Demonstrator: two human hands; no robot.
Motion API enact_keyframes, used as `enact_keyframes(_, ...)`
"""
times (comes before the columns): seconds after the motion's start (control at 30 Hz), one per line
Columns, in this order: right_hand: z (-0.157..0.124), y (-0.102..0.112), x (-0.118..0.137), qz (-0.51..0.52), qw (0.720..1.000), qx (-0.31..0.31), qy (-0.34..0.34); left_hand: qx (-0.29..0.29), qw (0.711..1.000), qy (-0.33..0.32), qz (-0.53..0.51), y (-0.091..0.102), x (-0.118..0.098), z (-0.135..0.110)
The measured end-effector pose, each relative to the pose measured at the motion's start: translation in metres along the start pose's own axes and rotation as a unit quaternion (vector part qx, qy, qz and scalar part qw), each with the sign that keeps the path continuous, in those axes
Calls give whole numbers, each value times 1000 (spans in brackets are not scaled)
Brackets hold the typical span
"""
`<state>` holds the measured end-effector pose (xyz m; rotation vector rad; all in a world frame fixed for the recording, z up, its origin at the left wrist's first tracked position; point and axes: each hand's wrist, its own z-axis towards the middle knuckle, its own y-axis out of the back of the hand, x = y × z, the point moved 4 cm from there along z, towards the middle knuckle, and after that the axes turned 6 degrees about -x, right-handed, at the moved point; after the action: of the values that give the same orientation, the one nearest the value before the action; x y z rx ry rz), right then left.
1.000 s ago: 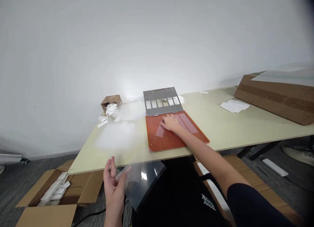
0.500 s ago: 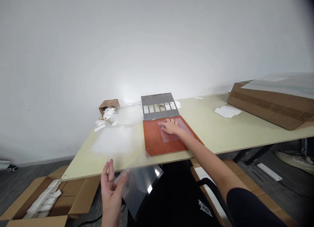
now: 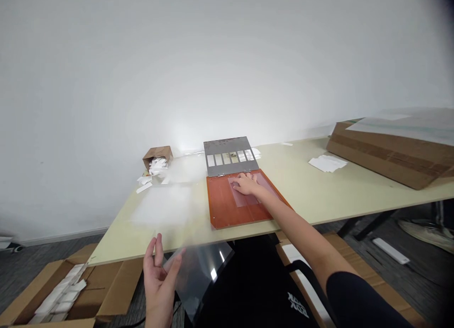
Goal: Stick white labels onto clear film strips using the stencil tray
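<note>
My right hand (image 3: pixel 245 183) lies flat, fingers stretched, on clear film strips (image 3: pixel 248 195) that rest on an orange-red board (image 3: pixel 227 209) on the table. A grey metal plate with a row of slots (image 3: pixel 229 156) stands tilted up at the board's far edge. My left hand (image 3: pixel 159 280) is below the table's near edge, thumb and fingers pinching the corner of a clear plastic sheet (image 3: pixel 200 276) that curves over my dark lap.
A pale table (image 3: pixel 319 190) carries frosted sheets (image 3: pixel 163 205) at left, a tipped brown bag with white slips (image 3: pixel 156 158), white papers (image 3: pixel 327 163) and a large flat cardboard box (image 3: pixel 390 146). An open carton of white packets (image 3: pixel 67 290) sits on the floor at left.
My right hand slid a film strip from askew to straight on the board, beside the others. The view shifted slightly; my left hand keeps the clear sheet.
</note>
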<state>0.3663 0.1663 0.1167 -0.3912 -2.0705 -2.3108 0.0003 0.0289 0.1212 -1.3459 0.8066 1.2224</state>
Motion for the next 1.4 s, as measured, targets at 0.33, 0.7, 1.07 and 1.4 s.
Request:
enact_keyframes(0.33,-11,31,-43,49,995,-65,-57,-9,1000,-6,-7,4,-5,2)
enact_keyframes(0.7,-110,28,-129,20,988,-106,-108,-10,997,-63,-43,-4,-9,1)
enact_keyframes(1.07,-118,12,-118,23,989,-112,-94,14,997,-69,-24,-8,-13,2)
enact_keyframes(1.4,-119,16,-115,23,990,-111,-84,28,997,-67,-28,-9,-17,-1)
